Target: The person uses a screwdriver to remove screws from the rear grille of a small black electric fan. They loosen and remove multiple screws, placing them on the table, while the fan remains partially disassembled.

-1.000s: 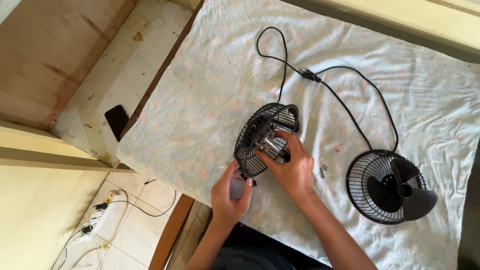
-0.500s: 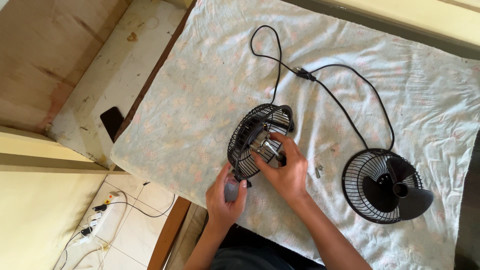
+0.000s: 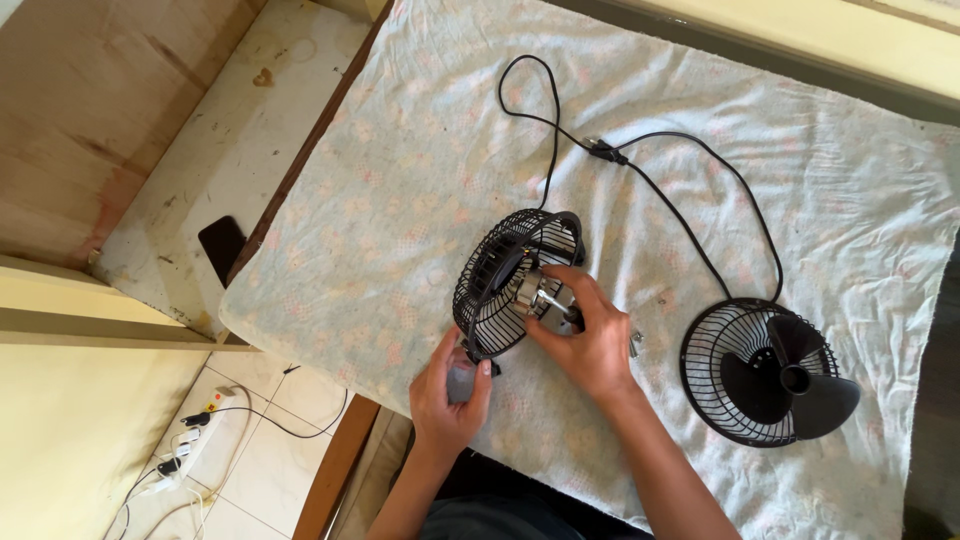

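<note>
A small black fan's rear wire cage stands tilted on a pale flowered cloth, its metal motor shaft exposed inside. My right hand reaches into the cage, fingers pinched on the shaft and motor. My left hand grips the fan's base at the cage's lower edge. The black front cage lies flat to the right with the black blade resting in it. A black cable loops from the fan across the cloth.
Small screws lie on the cloth beside my right hand. A dark phone lies on a worn white shelf at left. A power strip with cords sits on the tiled floor below.
My right hand has slid slightly lower and rightward on the motor shaft; the cage is tilted a bit more upright. The view shifted a little. My left hand stays on the base.
</note>
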